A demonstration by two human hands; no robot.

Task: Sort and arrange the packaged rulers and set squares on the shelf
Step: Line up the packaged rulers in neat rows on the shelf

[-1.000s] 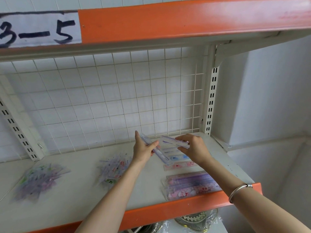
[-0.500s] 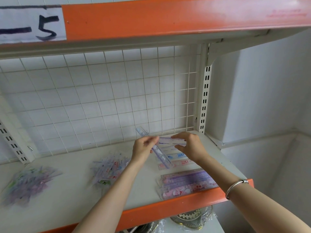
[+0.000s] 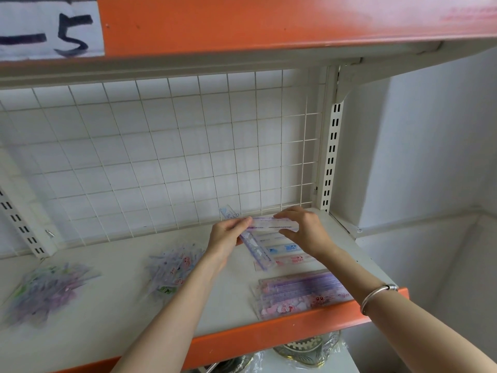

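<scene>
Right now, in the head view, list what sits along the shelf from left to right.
Blurred pile of packets → second pile of packets → left hand → right hand → slotted upright.

A cream metal shelf (image 3: 107, 305) with an orange front lip (image 3: 269, 343) stands before a white wire grid back panel (image 3: 161, 157), with a slotted cream upright (image 3: 332, 157) at its right end. Overhead runs the orange edge of an upper shelf (image 3: 269, 20), carrying a white paper label (image 3: 51, 30) hand-marked with a dash and a 5. To the right, a plain pale wall (image 3: 430, 144) meets another in a corner, under soft, even light.
</scene>
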